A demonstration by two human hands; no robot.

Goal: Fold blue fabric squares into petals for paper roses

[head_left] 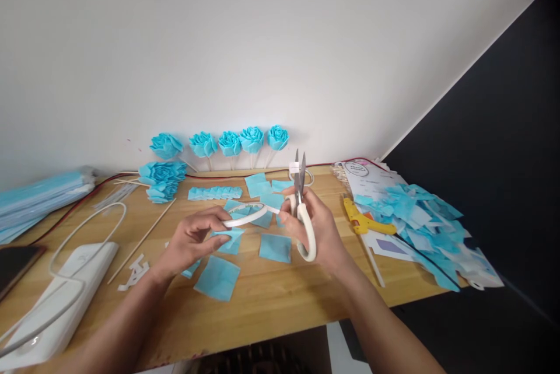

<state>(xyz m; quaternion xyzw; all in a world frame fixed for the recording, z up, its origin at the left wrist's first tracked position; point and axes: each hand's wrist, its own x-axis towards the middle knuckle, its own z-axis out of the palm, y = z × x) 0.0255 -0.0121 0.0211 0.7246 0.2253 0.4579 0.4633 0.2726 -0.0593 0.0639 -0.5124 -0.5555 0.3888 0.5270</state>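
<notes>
White tape, wound on a thin roll [245,220], sits above the table [280,301], between your two hands. Your left hand [192,240] pinches the roll's left rim between thumb and fingers. Your right hand [321,222] is nearer the tape's free end [273,209], which runs rightward off the roll into its thumb-and-finger pinch. That same hand grips the scissors [300,184]: their long axis points up and away from you, crosswise to the strip, the blades slightly parted and beyond your pinch. Count one roll, one pair of scissors, one yellow glue gun [363,222] and one pleated blue strip [215,193]. Five blue flowers [252,139] line the wall [306,59]; at least two more flowers [161,172] lie at left. Blue squares [217,278] overlap, so you cannot count them exactly.
</notes>
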